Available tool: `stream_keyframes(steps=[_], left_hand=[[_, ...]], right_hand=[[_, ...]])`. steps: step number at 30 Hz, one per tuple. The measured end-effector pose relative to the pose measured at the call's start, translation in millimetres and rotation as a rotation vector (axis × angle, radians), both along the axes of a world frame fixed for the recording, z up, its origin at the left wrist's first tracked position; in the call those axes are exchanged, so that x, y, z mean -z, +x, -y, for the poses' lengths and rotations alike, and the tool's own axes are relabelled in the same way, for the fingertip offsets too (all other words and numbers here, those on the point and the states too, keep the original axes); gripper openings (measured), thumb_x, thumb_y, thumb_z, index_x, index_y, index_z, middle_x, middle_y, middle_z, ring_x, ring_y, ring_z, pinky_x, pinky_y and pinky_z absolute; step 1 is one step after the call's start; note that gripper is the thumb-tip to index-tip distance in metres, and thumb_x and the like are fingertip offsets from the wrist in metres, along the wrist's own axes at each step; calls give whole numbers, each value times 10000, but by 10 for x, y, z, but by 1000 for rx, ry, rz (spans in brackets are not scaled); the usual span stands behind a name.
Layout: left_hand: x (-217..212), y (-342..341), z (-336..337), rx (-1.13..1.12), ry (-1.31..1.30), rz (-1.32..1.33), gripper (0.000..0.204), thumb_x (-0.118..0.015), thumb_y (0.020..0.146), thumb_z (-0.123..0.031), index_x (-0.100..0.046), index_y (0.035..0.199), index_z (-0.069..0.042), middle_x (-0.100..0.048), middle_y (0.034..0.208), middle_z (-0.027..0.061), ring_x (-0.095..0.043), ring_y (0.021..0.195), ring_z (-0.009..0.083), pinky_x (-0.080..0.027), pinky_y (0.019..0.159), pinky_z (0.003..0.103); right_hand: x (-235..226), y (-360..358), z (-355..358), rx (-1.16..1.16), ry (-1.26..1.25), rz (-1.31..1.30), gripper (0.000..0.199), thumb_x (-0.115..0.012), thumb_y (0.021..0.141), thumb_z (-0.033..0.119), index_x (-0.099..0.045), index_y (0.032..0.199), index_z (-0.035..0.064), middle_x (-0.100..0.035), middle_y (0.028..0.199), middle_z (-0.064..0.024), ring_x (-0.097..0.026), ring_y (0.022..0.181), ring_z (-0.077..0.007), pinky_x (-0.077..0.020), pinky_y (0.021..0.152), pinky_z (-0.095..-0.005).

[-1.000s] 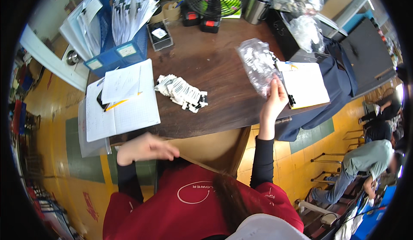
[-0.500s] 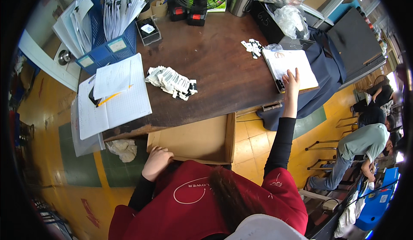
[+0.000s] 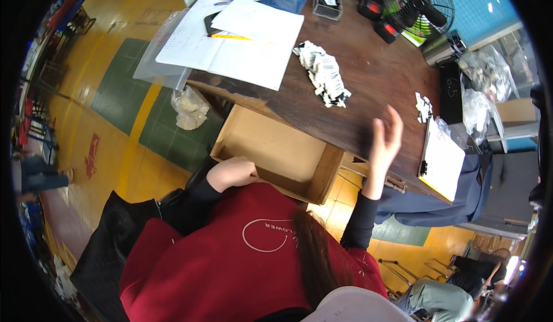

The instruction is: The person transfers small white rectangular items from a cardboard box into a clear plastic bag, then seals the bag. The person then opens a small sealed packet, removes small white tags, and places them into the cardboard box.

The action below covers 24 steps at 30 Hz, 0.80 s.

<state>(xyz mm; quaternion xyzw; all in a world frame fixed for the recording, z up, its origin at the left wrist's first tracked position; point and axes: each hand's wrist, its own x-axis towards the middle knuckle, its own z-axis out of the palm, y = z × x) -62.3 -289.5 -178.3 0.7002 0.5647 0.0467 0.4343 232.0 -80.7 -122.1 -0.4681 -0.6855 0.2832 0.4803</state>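
Everything sits relative to the open wooden drawer [image 3: 276,152], pulled out from under the brown desk [image 3: 374,85] so its bare inside faces up. Left of the drawer, a crumpled clear bag [image 3: 189,107] lies on the floor. The left hand [image 3: 232,172] rests curled on the drawer's near edge, gripping nothing that shows, likely to steady it. Above the drawer, open white papers [image 3: 236,42] lie flat for reading, with a heap of black-and-white tags [image 3: 324,74] beside them. Right of the drawer, the right hand [image 3: 385,139] hangs lifted, fingers spread and empty, near a white clipboard [image 3: 442,163].
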Motion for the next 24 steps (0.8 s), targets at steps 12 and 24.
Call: stream_keyframes(steps=[12, 24], left_hand=[[206, 11, 29, 133, 53, 124, 277, -589, 959, -278, -741, 1038, -60, -721, 989, 170, -671, 948, 361, -524, 834, 436], [289, -378, -226, 294, -163, 83, 369, -560, 1001, -320, -652, 1227, -43, -699, 1171, 160, -662, 1098, 321, -509, 944, 367]], right_hand=[[178, -765, -16, -71, 183, 468, 730, -709, 902, 301, -360, 1523, 140, -309, 1567, -234, -327, 1425, -428, -307, 1157, -499], [13, 1694, -588, 825, -381, 813, 497, -681, 898, 404, -651, 1309, 124, -465, 1450, -293, -370, 1397, -459, -304, 1148, -531]])
